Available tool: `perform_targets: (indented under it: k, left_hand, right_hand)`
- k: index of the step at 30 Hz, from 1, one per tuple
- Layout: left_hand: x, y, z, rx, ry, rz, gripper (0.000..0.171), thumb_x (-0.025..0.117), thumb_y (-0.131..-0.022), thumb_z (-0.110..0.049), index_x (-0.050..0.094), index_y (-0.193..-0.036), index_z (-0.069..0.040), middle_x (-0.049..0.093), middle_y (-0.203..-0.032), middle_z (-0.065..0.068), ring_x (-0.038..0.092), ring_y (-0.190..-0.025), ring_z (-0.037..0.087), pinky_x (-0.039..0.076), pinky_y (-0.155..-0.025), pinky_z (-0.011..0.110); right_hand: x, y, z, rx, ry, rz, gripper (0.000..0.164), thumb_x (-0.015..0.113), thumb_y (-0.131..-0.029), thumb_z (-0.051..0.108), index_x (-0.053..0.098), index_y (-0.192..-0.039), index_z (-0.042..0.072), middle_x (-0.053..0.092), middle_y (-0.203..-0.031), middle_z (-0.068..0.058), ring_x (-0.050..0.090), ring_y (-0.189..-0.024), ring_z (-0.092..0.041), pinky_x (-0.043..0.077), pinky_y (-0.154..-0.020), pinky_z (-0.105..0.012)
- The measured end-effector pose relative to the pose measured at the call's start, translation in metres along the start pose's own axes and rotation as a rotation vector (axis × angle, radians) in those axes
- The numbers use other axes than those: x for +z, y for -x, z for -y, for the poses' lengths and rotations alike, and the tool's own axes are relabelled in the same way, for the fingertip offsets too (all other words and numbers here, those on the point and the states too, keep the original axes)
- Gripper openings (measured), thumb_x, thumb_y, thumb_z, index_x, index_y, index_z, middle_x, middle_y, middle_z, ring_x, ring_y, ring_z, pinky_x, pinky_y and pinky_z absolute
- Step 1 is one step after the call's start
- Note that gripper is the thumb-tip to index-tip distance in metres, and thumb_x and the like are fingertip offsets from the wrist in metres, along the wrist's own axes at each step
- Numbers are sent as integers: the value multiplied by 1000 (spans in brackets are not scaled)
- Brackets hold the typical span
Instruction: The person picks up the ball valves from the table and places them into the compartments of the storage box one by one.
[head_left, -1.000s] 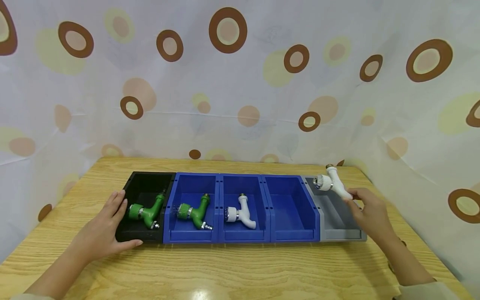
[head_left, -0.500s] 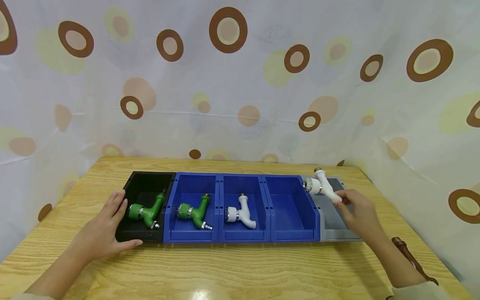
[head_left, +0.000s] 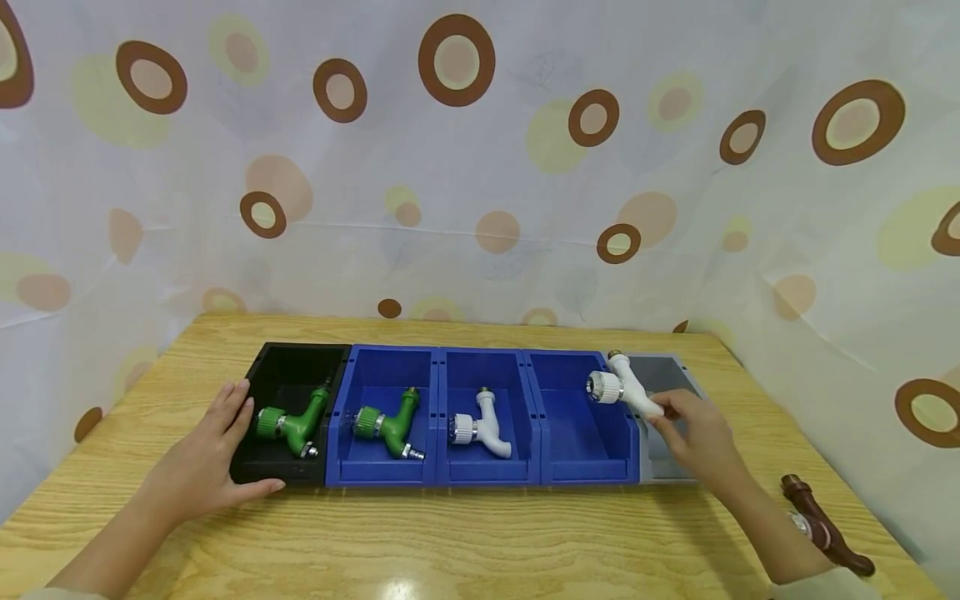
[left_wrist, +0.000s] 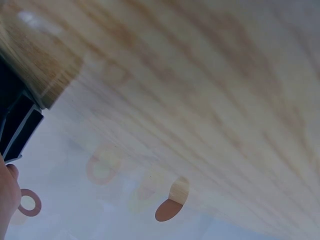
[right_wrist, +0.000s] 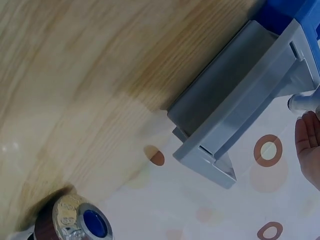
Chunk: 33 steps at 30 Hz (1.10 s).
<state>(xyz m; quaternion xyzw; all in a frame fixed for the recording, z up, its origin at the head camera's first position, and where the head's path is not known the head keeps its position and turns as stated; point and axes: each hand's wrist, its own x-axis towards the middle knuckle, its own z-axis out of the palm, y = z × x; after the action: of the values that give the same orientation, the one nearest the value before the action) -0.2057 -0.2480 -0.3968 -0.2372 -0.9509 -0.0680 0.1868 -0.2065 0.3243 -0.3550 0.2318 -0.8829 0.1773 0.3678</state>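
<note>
In the head view my right hand (head_left: 697,437) pinches the spout end of a white tap (head_left: 633,392). That tap hangs above the border between the fourth, blue bin (head_left: 577,421) and the grey bin (head_left: 663,454). My left hand (head_left: 198,467) rests with fingers spread against the left side of the black bin (head_left: 288,475). One green tap (head_left: 292,429) lies in the black bin. Another green tap (head_left: 393,425) lies in the first blue bin, and a second white tap (head_left: 486,429) in the middle one.
A dark brown tap (head_left: 825,529) lies on the wooden table (head_left: 480,542) at the right, beside my right forearm. The bins stand side by side in one row. Behind the table hangs a patterned cloth (head_left: 480,208) with circles.
My right hand has carried the white tap leftward and slightly down, from over the grey bin to the edge of the fourth bin. The brown tap has come into fuller view. My left hand stays put.
</note>
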Motion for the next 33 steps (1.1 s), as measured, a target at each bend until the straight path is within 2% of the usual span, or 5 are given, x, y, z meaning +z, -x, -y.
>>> perform_targets:
  k: [7, 17, 23, 25, 33]
  left_hand:
    - [-1, 0, 0, -1, 2, 11, 109, 71, -67, -60, 36, -133, 18, 15, -152, 27, -16, -143, 16, 45, -89, 56]
    - [0, 0, 0, 4, 2, -3, 109, 72, -66, -60, 37, -132, 19, 17, -151, 28, -15, -143, 15, 46, -89, 56]
    - [1, 0, 1, 7, 0, -8, 109, 72, -66, -60, 37, -133, 19, 18, -151, 28, -16, -143, 15, 46, -88, 56]
    - [1, 0, 1, 6, 1, -8, 109, 72, -66, -60, 36, -133, 18, 18, -151, 28, -15, -143, 16, 46, -88, 56]
    - [2, 0, 1, 13, 4, -25, 109, 73, -65, -60, 38, -132, 19, 18, -151, 27, -6, -145, 25, 46, -87, 56]
  right_hand:
    - [5, 2, 7, -19, -5, 12, 32, 76, -59, -14, 63, -86, -3, 61, -78, -5, 51, -69, -8, 42, -61, -11]
    - [12, -2, 19, -41, -4, 39, 30, 76, -60, -11, 63, -84, -1, 59, -79, -4, 48, -69, -10, 44, -60, -20]
    - [17, -2, 21, -15, -13, 76, 27, 75, -64, -10, 63, -86, -1, 58, -80, -4, 44, -72, -8, 44, -56, -27]
    - [18, -3, 22, -8, -8, 86, 25, 75, -66, -9, 63, -86, 0, 57, -80, -3, 43, -73, -7, 43, -55, -25]
    - [22, -5, 24, -104, 36, 77, 26, 77, -63, -6, 64, -85, 1, 60, -81, -4, 50, -77, -16, 46, -63, -32]
